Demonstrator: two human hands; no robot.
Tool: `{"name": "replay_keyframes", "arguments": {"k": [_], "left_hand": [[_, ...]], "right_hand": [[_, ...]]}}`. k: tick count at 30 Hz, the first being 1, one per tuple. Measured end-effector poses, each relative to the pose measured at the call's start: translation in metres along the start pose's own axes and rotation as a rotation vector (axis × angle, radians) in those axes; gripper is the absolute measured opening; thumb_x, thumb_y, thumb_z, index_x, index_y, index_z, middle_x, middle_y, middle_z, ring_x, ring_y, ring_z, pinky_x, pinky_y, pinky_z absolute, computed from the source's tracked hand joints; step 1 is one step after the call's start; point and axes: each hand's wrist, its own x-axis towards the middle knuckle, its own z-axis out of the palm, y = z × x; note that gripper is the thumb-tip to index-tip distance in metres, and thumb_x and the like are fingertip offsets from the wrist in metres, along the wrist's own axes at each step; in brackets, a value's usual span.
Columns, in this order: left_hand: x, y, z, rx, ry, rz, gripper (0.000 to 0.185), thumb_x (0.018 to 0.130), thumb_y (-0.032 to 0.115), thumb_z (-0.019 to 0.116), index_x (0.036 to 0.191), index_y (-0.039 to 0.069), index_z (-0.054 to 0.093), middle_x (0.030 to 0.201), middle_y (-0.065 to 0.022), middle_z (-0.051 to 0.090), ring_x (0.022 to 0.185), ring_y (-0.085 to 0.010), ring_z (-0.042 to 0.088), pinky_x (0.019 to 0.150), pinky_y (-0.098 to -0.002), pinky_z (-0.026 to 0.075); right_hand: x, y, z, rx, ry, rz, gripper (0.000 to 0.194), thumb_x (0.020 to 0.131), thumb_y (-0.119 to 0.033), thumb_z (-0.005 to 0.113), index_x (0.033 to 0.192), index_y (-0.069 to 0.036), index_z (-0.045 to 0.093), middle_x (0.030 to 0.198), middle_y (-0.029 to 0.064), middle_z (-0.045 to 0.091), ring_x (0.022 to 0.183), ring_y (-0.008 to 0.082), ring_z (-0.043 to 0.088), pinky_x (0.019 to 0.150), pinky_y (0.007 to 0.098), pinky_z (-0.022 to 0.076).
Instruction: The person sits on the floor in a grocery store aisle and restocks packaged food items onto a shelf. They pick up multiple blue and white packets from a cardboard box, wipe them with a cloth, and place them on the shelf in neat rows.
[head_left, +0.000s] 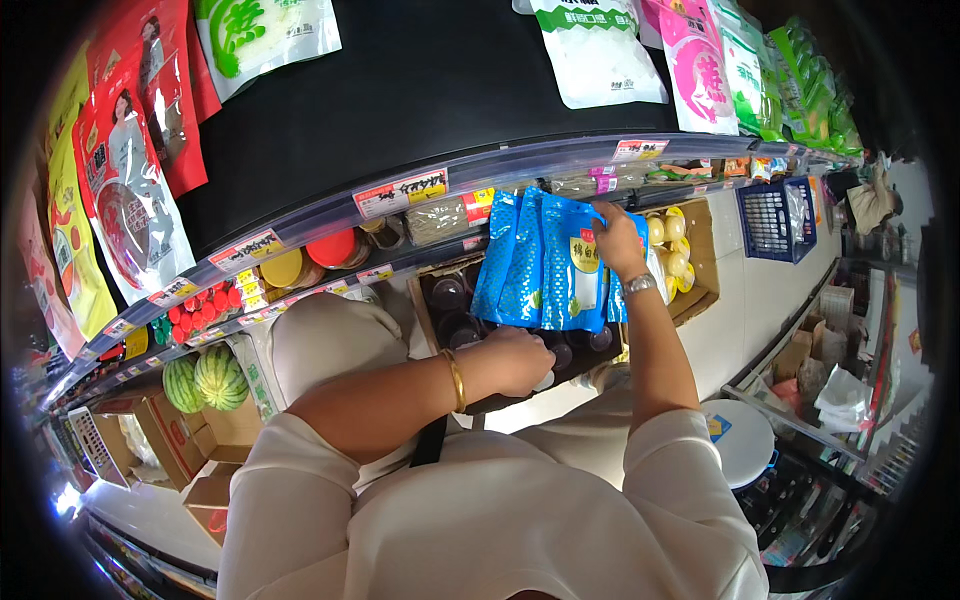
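Observation:
Several blue dotted plastic pouches (572, 262) stand side by side before me, below the shelf edge, with printed writing on their fronts. My right hand (619, 236), with a metal watch on its wrist, grips the top edge of the pouches at the right end. Lower down, my left hand (521, 364) has its fingers curled in front of the pouches' bottom edge. Something whitish shows by those fingers, but whether the hand holds it cannot be told. Beneath the pouches, a cardboard box (616, 352) contains dark round-topped items, partly covered by the pouches and my left hand.
A black shelf (450, 75) carries red pouches (127, 180) at left and white and pink pouches (701, 71) at right. Price tags line its edge. Yellow-lidded jars, watermelons (221, 377), a box of yellowish round goods (675, 255), a blue basket (776, 217) and a round stool (739, 442) surround me.

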Motion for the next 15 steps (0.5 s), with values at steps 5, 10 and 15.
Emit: {"name": "replay_keyframes", "arguments": {"k": [5, 10, 15], "left_hand": [[0.010, -0.005, 0.004, 0.011, -0.010, -0.032, 0.024, 0.073, 0.014, 0.064, 0.096, 0.005, 0.066, 0.097, -0.0164, 0.065, 0.094, -0.0324, 0.064, 0.076, -0.0440, 0.052], [0.013, -0.010, 0.006, 0.010, 0.017, -0.015, 0.023, 0.072, 0.014, 0.064, 0.094, 0.005, 0.067, 0.094, -0.0161, 0.066, 0.088, -0.0325, 0.065, 0.073, -0.0434, 0.053], [0.010, -0.012, 0.001, -0.020, 0.045, -0.024, 0.022, 0.071, 0.014, 0.065, 0.091, 0.003, 0.067, 0.092, -0.0169, 0.067, 0.087, -0.0328, 0.066, 0.072, -0.0429, 0.053]], "right_hand": [[0.033, 0.040, 0.036, -0.267, -0.183, -0.044, 0.032, 0.085, -0.009, 0.051, 0.115, -0.005, 0.062, 0.114, 0.0185, 0.061, 0.108, 0.0359, 0.056, 0.093, 0.0427, 0.0457], [0.044, 0.044, 0.049, -0.531, -0.227, -0.009, 0.025, 0.084, -0.011, 0.052, 0.102, -0.015, 0.068, 0.106, 0.0097, 0.062, 0.105, 0.0299, 0.057, 0.088, 0.0434, 0.0472], [0.040, 0.039, 0.028, -0.412, -0.224, -0.189, 0.012, 0.082, -0.015, 0.060, 0.089, -0.012, 0.069, 0.098, 0.0106, 0.064, 0.099, 0.0308, 0.058, 0.089, 0.0457, 0.0440]]}}
